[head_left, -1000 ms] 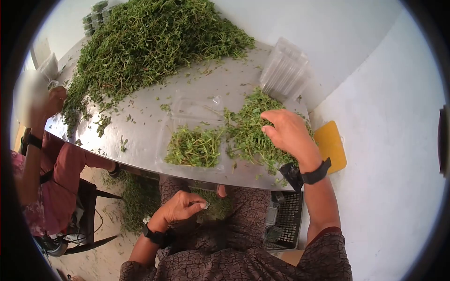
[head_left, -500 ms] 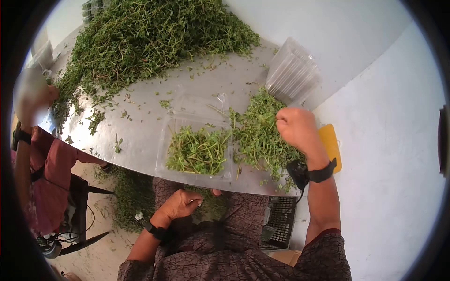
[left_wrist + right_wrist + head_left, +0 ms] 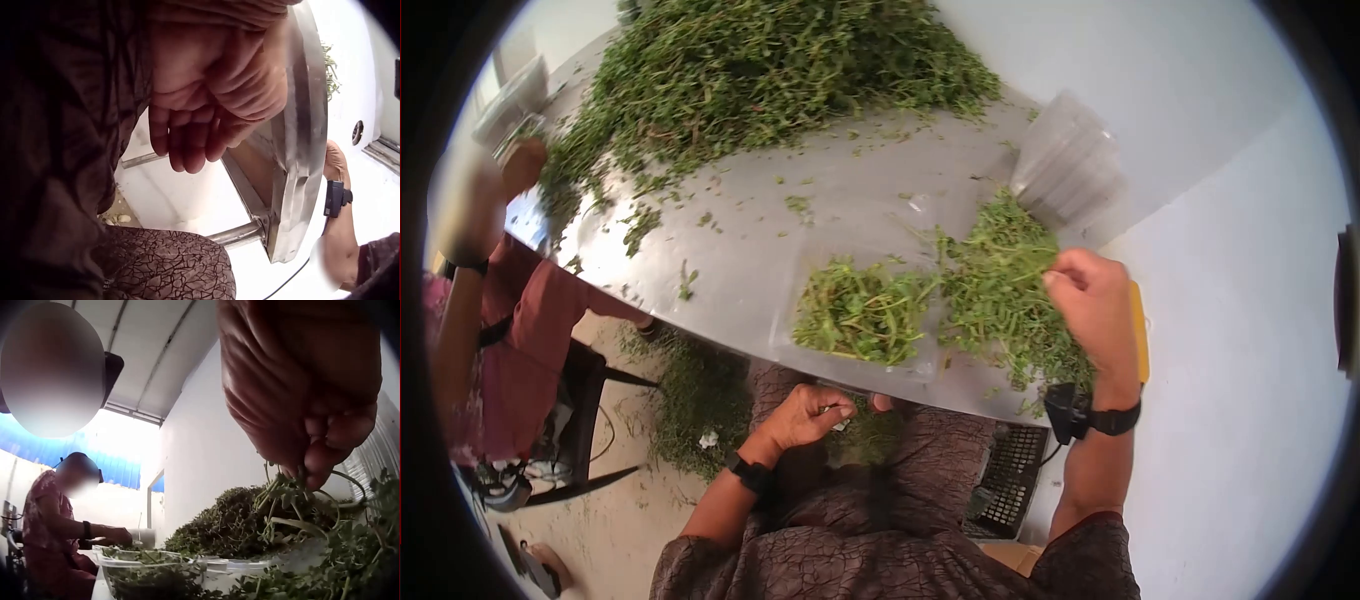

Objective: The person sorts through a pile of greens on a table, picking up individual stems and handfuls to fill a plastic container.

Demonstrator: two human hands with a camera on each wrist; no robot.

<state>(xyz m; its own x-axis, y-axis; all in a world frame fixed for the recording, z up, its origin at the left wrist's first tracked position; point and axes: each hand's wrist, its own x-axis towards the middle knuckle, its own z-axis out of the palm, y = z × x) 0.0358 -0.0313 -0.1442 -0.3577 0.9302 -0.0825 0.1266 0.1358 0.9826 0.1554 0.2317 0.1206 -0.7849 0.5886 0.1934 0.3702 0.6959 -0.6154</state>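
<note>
One small bunch of green herb sprigs (image 3: 290, 500) is now pinched between the fingertips of the right hand (image 3: 1092, 300), which a second ago lay spread flat over the small loose heap of green sprigs (image 3: 1005, 290) at the near right of the shiny metal worktop (image 3: 740, 240); the fingers have since curled in and drawn the stems up off that heap. This suggests a portion has been picked out, with the clear plastic clamshell tray (image 3: 862, 315) just to its left already part filled with greens. The left hand (image 3: 805, 415) stays below the worktop's near edge, fingers loosely curled and holding nothing plainly visible. The big herb pile (image 3: 780, 70) lies far left, untouched.
</note>
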